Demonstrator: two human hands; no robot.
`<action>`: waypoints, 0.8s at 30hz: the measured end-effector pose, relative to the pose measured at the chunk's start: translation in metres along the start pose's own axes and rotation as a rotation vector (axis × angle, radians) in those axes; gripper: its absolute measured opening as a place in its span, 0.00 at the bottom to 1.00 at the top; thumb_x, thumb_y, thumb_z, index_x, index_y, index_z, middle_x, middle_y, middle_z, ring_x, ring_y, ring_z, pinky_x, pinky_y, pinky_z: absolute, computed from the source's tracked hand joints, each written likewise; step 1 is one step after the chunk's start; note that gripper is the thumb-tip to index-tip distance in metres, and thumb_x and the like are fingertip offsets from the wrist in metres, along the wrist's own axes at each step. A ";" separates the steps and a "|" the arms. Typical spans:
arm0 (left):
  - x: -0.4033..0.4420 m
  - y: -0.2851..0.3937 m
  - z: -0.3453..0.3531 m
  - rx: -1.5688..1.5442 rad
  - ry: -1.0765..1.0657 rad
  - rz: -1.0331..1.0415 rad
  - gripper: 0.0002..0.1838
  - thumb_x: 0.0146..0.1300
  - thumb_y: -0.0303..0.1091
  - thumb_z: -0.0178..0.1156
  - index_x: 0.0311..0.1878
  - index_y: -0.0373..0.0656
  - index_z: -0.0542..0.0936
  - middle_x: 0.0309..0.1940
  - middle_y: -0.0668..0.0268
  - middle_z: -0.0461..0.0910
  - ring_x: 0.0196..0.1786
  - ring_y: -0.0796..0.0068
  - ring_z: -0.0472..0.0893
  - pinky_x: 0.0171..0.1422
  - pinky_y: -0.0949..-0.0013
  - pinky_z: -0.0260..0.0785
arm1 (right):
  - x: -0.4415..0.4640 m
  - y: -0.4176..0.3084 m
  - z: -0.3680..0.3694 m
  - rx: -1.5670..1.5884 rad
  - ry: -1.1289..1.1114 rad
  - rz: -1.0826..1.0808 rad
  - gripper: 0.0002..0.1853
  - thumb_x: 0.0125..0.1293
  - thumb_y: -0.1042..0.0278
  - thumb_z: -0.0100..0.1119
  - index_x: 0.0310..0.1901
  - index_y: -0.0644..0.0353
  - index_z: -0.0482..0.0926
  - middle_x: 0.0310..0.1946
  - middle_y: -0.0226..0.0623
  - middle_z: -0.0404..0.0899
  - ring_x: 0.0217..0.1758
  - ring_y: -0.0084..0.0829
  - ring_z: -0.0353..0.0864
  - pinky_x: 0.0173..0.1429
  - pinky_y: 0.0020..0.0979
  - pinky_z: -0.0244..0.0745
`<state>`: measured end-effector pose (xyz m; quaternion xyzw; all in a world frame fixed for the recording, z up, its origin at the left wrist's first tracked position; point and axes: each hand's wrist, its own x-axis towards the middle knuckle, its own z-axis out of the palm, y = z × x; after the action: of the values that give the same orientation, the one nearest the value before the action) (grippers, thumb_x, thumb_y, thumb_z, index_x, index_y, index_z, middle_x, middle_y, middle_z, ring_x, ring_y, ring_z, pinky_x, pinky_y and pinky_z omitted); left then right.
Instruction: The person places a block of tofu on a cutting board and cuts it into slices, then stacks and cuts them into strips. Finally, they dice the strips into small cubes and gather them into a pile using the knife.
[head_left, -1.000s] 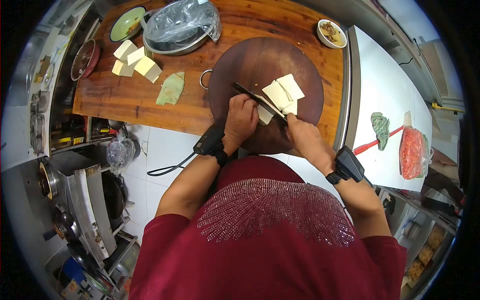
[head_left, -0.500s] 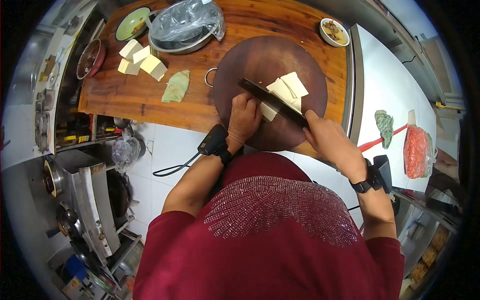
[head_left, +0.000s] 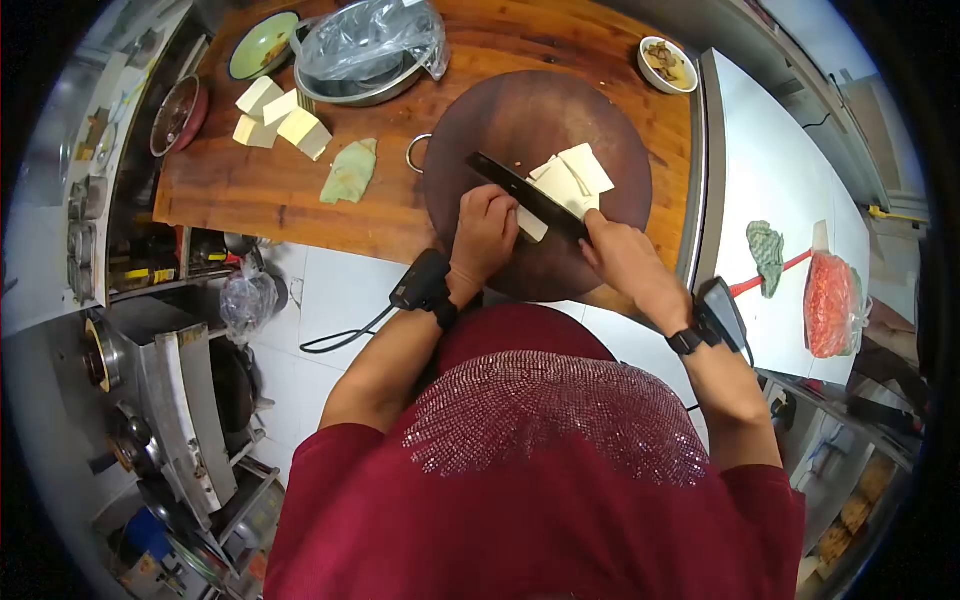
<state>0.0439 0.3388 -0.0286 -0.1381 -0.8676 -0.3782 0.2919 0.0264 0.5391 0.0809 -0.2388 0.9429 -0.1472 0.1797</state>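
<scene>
My right hand (head_left: 628, 262) is wrapped round the handle of a dark cleaver (head_left: 522, 192), whose blade slants across the round wooden chopping board (head_left: 600, 115). My left hand (head_left: 486, 235) has its fingers curled against a small piece of tofu (head_left: 532, 226) on the near side of the blade. Its fingertips are close to the blade and partly hidden. Beyond the blade, several thin tofu slices (head_left: 585, 168) overlap in a loose pile on the board. Whether the blade is in the tofu, I cannot tell.
Several tofu blocks (head_left: 304, 133) and a pale green cloth (head_left: 350, 170) lie on the wooden table. A bag-covered metal pot (head_left: 375, 92), a green bowl (head_left: 245, 62) and a white bowl of food (head_left: 667, 66) stand farther back. A red-filled bag (head_left: 832, 305) rests at right.
My right hand and the cleaver have shifted left and slightly away from me. The right forearm has swung inward. My left hand stays at the tofu, almost unmoved.
</scene>
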 end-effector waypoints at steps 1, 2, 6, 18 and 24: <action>-0.002 0.000 -0.001 0.037 0.017 0.011 0.10 0.51 0.22 0.60 0.38 0.38 0.75 0.41 0.57 0.70 0.45 0.54 0.70 0.52 0.58 0.65 | -0.003 -0.003 -0.007 -0.022 0.012 -0.020 0.05 0.63 0.73 0.49 0.37 0.65 0.67 0.26 0.58 0.77 0.34 0.57 0.78 0.37 0.51 0.72; -0.006 0.001 -0.001 0.072 0.031 0.018 0.10 0.51 0.22 0.60 0.38 0.38 0.75 0.41 0.57 0.70 0.45 0.54 0.70 0.51 0.58 0.65 | -0.007 -0.005 -0.014 -0.042 0.018 -0.038 0.05 0.63 0.73 0.49 0.37 0.66 0.66 0.25 0.58 0.76 0.33 0.57 0.78 0.37 0.51 0.72; -0.007 0.002 -0.002 0.061 0.015 -0.023 0.10 0.52 0.23 0.60 0.39 0.38 0.74 0.42 0.57 0.70 0.46 0.54 0.70 0.52 0.58 0.65 | -0.023 -0.018 -0.034 -0.018 -0.003 -0.039 0.05 0.62 0.74 0.48 0.37 0.66 0.66 0.24 0.57 0.76 0.33 0.57 0.78 0.37 0.51 0.71; -0.007 0.000 -0.004 0.041 -0.010 -0.059 0.11 0.51 0.22 0.60 0.40 0.38 0.75 0.43 0.55 0.70 0.47 0.52 0.70 0.52 0.58 0.66 | -0.016 -0.019 -0.035 -0.049 -0.201 0.029 0.10 0.63 0.70 0.53 0.37 0.65 0.64 0.25 0.58 0.76 0.34 0.58 0.76 0.37 0.51 0.69; -0.008 -0.001 -0.001 0.032 0.000 -0.033 0.11 0.51 0.21 0.60 0.40 0.38 0.75 0.42 0.56 0.70 0.46 0.54 0.71 0.50 0.59 0.67 | -0.010 -0.010 0.027 -0.021 -0.066 0.068 0.09 0.61 0.72 0.52 0.39 0.65 0.66 0.26 0.55 0.78 0.32 0.56 0.79 0.36 0.51 0.73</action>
<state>0.0498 0.3369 -0.0334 -0.1192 -0.8756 -0.3692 0.2879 0.0493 0.5307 0.0635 -0.2131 0.9455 -0.1233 0.2133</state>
